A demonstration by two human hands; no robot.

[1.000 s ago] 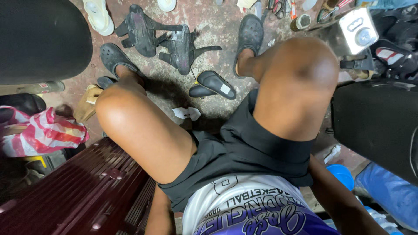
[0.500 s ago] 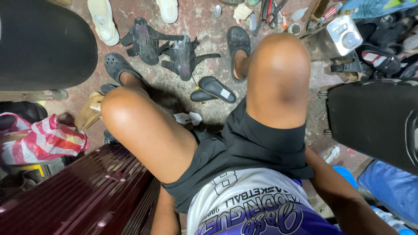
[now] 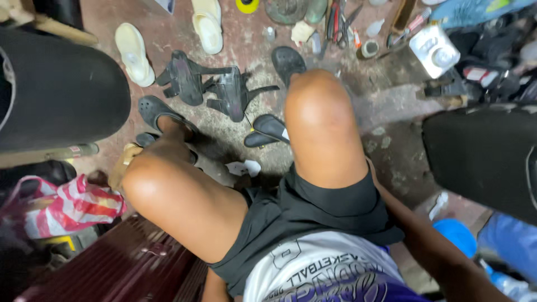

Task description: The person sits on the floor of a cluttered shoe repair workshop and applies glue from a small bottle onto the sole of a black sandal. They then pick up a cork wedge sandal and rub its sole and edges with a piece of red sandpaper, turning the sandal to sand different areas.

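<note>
I am seated and look down at my own bare legs in black shorts (image 3: 313, 212). My left knee (image 3: 162, 184) and right knee (image 3: 321, 112) fill the middle of the head view. My right forearm (image 3: 442, 257) runs along the outside of the right thigh, and the hand is hidden behind that thigh. Only a strip of my left forearm (image 3: 215, 288) shows at the bottom edge, with its hand out of sight. Each foot wears a black clog, the left one (image 3: 154, 109) and the right one (image 3: 286, 60). Neither hand is seen holding anything.
Black strap pieces (image 3: 224, 89) and a black sandal (image 3: 268, 128) lie on the dirty floor between my feet. Cream clogs (image 3: 134, 53) and hand tools (image 3: 338, 19) lie beyond. Black cases stand left (image 3: 56, 95) and right (image 3: 481, 156). A maroon case (image 3: 112, 268) and a striped bag (image 3: 67, 204) sit lower left.
The view has tilted so more floor shows at the top. My right knee has shifted toward the middle of the picture. No hand has come into sight.
</note>
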